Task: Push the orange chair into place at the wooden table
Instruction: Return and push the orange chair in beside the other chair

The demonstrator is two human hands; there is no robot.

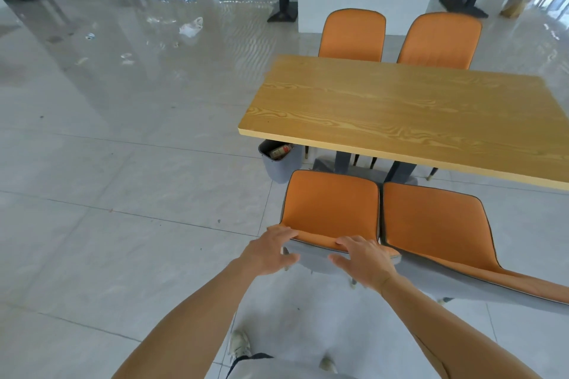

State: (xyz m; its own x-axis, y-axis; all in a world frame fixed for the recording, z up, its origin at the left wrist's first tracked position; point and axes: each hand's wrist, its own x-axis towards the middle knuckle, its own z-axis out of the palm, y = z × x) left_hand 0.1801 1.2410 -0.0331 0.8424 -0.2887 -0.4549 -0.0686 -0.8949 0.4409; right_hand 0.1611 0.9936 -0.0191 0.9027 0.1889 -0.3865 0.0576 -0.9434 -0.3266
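Observation:
The orange chair (332, 203) with a grey back shell stands at the near left side of the wooden table (400, 111), its backrest toward me and its seat hidden below. My left hand (271, 251) grips the left end of the backrest's top edge, fingers over the orange front and thumb on the grey back. Farther right on the same edge, my right hand (365, 258) holds on in the same way. A gap of floor shows between the chair's backrest and the table's near edge.
A second orange chair (437, 224) stands close against the first on its right. Two more orange chairs (352, 35) (440, 40) sit at the table's far side. A grey bin (278, 160) stands under the table's left corner. Open tiled floor (123, 194) lies to the left.

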